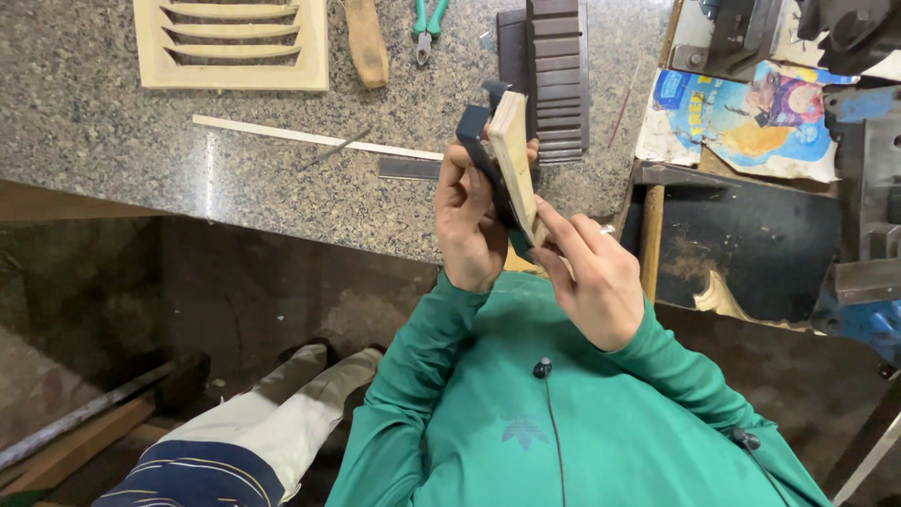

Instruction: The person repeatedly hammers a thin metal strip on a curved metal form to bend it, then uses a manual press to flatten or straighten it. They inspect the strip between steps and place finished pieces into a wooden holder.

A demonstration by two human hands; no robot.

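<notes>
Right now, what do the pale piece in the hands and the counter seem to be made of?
Pale piece: likely bare, unfinished wood; light colour, faint grain, matte. Counter: looks like polished granite or similar stone; grey speckles, slight sheen. Both hands, left hand and right hand, grip the piece.

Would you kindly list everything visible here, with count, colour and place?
Wooden block: one, pale, with a dark piece, held in both hands.
Louvred wooden frame: one, cream, counter top-left.
Thin strip: one, pale, mid-counter.
Pliers: one, green-handled, top edge.
Wooden handle: one, brown, beside the frame.
Slatted piece: one, dark, behind the hands.
Granite counter: one, speckled grey.
Printed sheet: one, colourful, right.
Left hand: gripping the block.
Right hand: gripping the block.
</notes>
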